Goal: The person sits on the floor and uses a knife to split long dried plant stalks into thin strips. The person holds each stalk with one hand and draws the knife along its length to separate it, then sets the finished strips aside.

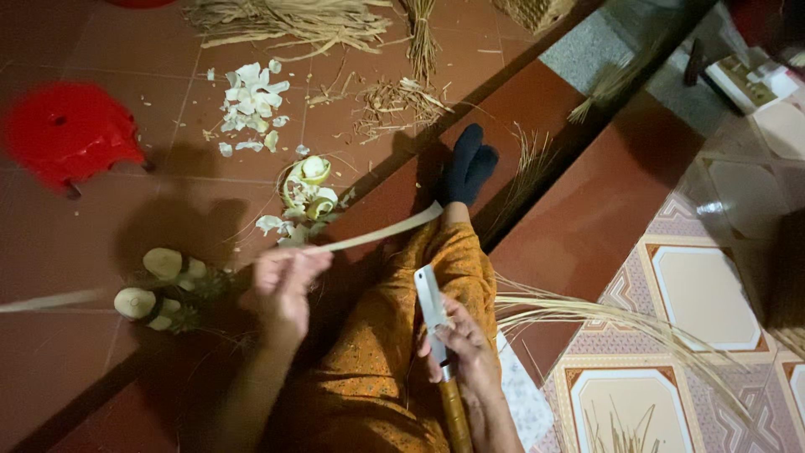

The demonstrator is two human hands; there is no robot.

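So the strip (381, 235) is a long pale flat one, running from the left hand (285, 285) up and right across the lap, its far end near the dark socks (468, 172). The left grip is pinched shut on the strip's near end, thumb on top, wrist bent a bit with the forearm coming up from below. The knife (434, 315) sits in the right hand (465, 348): grip wrapped tight around the spot where the blade meets the wooden handle, the flat broad blade pointing up and away over the orange trousers (394, 361). Strip and blade are apart, not touching.

Around that: just left of the left hand lie cut pale stalk stumps (159, 289) on the floor. Above the strip there's a curled heap of peelings (309, 197), and farther up a scatter of white shavings (251, 101). A red stool (67, 138) sits well off to the left. Dry straw bundles (285, 21) lie along the top, with a smaller litter of fibres (402, 101) below them. On the right, long thin reeds (604, 319) fan out from beside the knee over the step.

The floor (126, 218) is reddish-brown tile with a dark step edge cutting diagonally through; bottom right changes to patterned tiles (696, 294) in cream and maroon. The lighting is dim and warm.
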